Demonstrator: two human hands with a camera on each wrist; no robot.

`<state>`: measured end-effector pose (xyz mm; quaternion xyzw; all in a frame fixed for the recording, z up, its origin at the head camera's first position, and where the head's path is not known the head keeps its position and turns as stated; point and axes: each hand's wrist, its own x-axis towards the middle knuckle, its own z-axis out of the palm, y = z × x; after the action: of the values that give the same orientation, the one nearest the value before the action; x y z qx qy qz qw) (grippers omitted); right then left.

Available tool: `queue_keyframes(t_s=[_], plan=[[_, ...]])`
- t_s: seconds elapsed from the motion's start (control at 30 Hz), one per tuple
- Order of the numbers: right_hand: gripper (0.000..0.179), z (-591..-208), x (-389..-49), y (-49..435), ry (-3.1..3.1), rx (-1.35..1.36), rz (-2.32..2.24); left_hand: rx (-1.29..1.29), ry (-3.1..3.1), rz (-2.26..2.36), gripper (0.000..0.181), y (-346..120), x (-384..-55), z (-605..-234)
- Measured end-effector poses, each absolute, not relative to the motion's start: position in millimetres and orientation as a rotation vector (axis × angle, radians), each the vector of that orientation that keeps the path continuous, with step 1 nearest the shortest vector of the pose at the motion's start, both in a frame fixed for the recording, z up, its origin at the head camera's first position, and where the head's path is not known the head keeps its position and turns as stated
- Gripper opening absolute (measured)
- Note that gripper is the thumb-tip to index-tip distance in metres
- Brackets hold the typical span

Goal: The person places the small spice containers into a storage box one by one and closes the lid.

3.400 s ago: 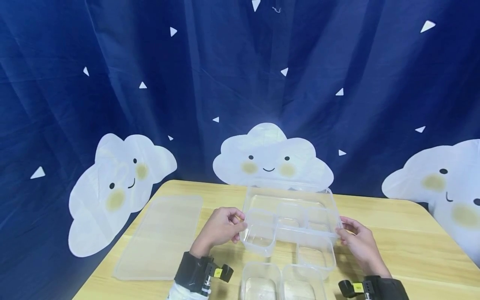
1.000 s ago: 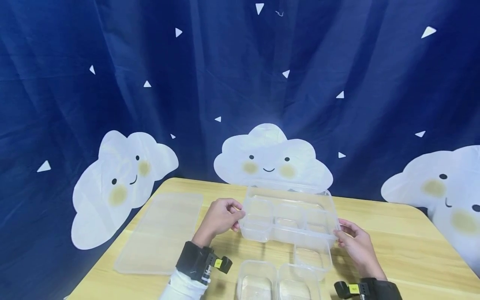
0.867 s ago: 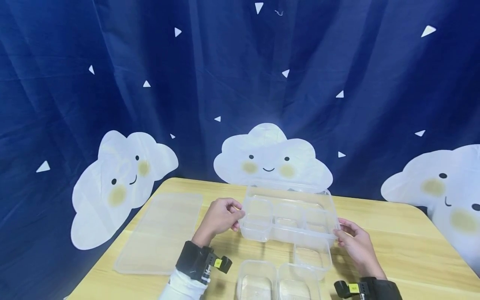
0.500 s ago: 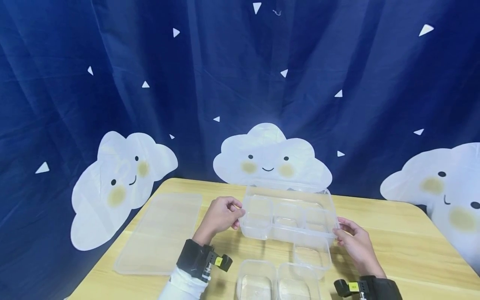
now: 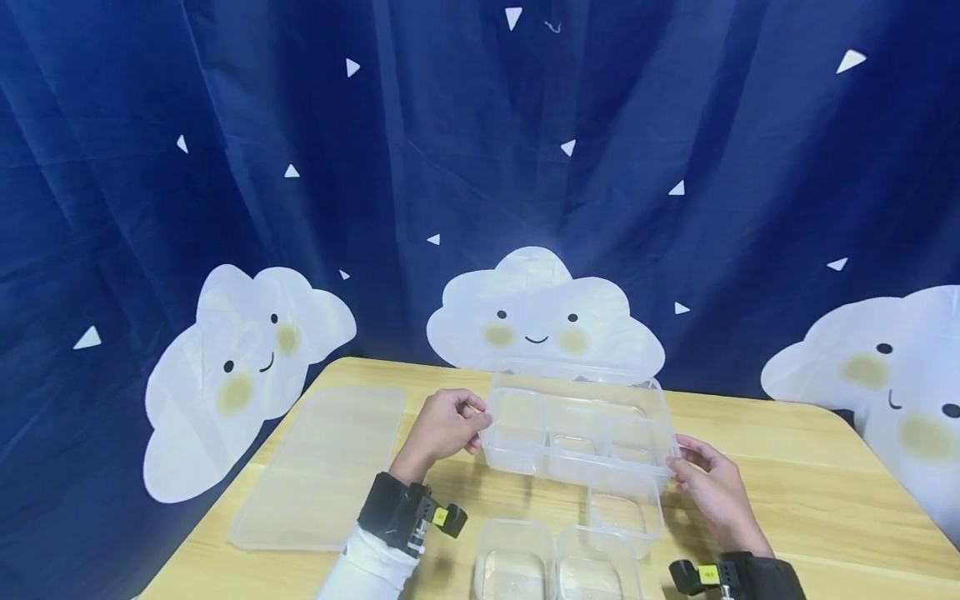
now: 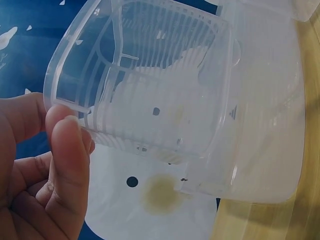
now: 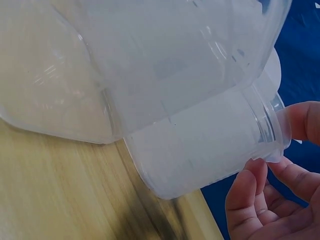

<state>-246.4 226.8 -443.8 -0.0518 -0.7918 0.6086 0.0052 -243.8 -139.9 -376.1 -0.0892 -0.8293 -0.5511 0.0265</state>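
My left hand [image 5: 446, 427] pinches the rim of a small clear plastic container [image 5: 517, 421] between thumb and fingers. That container overlaps the left end of a large clear storage box [image 5: 581, 373], and appears tilted in the left wrist view. Two more small containers, a middle one [image 5: 576, 429] and a right one [image 5: 632, 437], sit side by side inside the box. At the box's right front corner my right hand [image 5: 712, 487] grips the rim, thumb in front and fingers behind. The right wrist view shows the box wall [image 7: 200, 150] beside these fingertips.
A flat translucent lid [image 5: 322, 467] lies on the left of the wooden table [image 5: 810, 483]. One small container [image 5: 624, 510] stands just before the box. Two others, a left one [image 5: 513, 562] and a right one [image 5: 596, 571], stand nearer. A blue curtain [image 5: 480, 167] hangs behind.
My left hand has moved away from me with the small container, from the box's front left corner to over its left end. My right hand stays on the box rim.
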Motion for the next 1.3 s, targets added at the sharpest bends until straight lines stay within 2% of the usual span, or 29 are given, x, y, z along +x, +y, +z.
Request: queue_keyframes(t_s=[1.3], plan=[[0.055,-446,-247,227,-2.463,-0.168,1.907,-0.246,-2.545,-1.691,0.014,-136,-268,-378]])
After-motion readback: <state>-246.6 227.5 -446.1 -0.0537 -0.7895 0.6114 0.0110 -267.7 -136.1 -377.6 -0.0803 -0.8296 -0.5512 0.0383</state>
